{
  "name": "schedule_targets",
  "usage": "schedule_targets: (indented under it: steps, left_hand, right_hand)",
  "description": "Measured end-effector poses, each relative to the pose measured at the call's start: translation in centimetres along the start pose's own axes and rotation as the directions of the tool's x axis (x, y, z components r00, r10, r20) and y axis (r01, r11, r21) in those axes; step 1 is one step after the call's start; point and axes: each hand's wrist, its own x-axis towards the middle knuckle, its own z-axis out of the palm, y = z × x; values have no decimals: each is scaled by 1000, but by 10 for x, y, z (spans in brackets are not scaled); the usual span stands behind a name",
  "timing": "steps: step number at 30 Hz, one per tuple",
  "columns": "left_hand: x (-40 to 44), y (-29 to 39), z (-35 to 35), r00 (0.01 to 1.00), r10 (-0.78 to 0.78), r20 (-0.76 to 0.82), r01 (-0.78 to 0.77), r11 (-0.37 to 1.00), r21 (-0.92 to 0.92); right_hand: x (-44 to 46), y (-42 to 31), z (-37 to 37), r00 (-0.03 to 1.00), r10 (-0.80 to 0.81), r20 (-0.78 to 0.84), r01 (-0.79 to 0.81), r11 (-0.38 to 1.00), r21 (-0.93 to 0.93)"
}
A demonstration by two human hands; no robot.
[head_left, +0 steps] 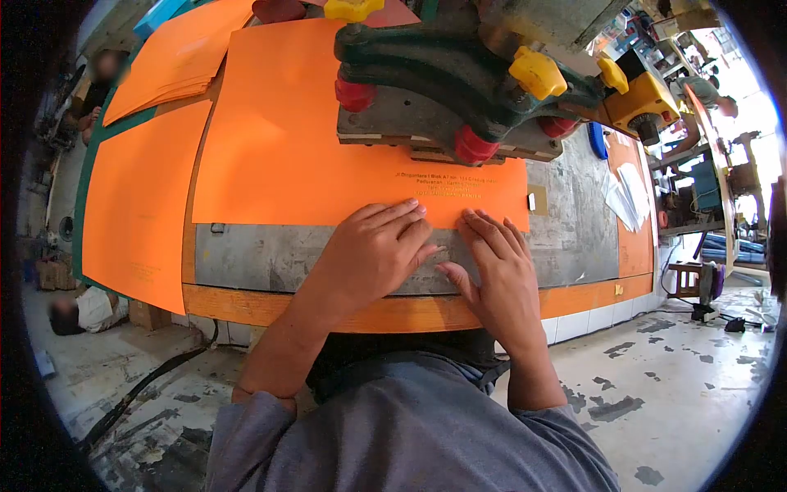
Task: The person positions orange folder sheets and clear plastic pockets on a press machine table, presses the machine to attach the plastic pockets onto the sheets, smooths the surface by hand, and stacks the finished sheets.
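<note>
A large orange sheet lies flat on the grey metal bed of a press, its right part reaching under the press head. Gold lettering shows on the sheet just beyond my fingers. My left hand rests with its fingertips on the sheet's near edge, fingers stretched out. Beside it my right hand lies flat, fingertips on the same edge below the lettering and the thumb spread. Neither hand grips anything. A small tan stop touches the sheet's right edge.
More orange sheets lie at the left, a single one nearer and a stack behind. Yellow knobs and red feet sit on the press's green frame. White papers lie at the right. Other people are in the background.
</note>
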Motion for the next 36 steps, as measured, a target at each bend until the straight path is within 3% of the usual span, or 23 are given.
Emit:
schedule_targets:
  steps: [14,21,29,36]
  left_hand:
    - [1,-2,0,999,-3,-35,2,1000,-16]
    - [3,-6,5,998,54,-41,-50,995,81]
    - [11,2,-2,989,146,25,-148,960,239]
    - [21,-2,-2,967,205,152,-242,926,289]
  right_hand:
    - [1,1,-1,1000,-10,-17,10,1000,18]
    - [2,7,0,998,-35,-49,37,999,40]
    - [15,38,-13,978,-207,-5,206,977,61]
    - [25,64,-5,913,-397,-88,395,918,-43]
